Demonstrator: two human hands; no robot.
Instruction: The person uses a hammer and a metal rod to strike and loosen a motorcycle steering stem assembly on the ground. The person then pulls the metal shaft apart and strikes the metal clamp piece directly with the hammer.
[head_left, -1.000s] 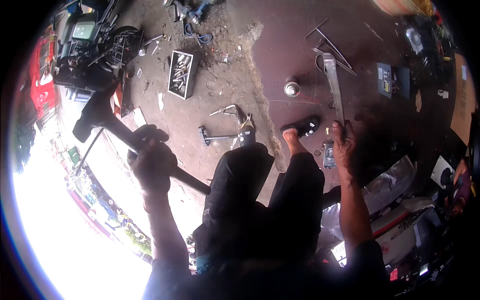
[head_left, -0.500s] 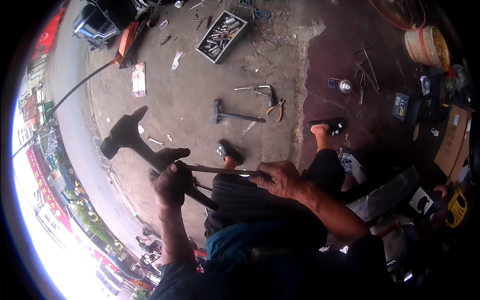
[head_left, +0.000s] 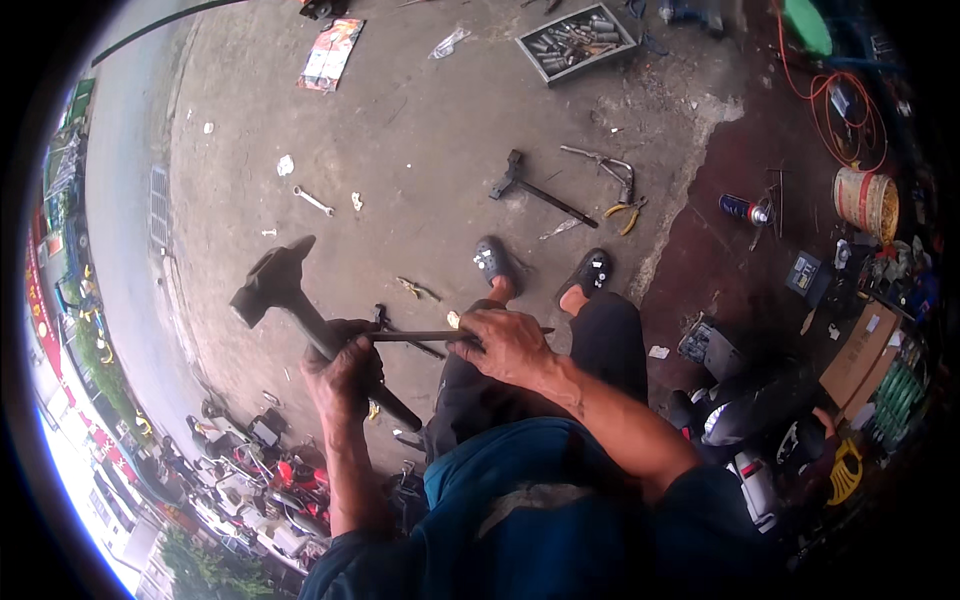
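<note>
My left hand (head_left: 343, 375) is closed round the handle of a hammer (head_left: 273, 284) with a heavy dark head. The head points up and left, and the handle end sticks out below the hand toward my lap. A thin metal rod (head_left: 415, 337) runs level from the left hand to my right hand (head_left: 505, 345). Closed fingers of the right hand grip the rod, and its narrow tip shows beyond them. The rod's left end is hidden at the left hand, so I cannot tell whether those fingers hold it too.
On the concrete lie a second hammer (head_left: 540, 192), pliers (head_left: 625, 213), a wrench (head_left: 313, 201) and more pliers (head_left: 417, 289). A metal tray of sockets (head_left: 577, 42) stands farther off. Rightward are a spray can (head_left: 745, 209), a bucket (head_left: 866, 203) and a cardboard sheet (head_left: 860, 360). Motorbikes (head_left: 270, 480) stand lower left.
The view has turned, and the floor items sit farther right and up. My feet have come closer together. The right hand is nearer the left, and the rod's tip now shows past it.
</note>
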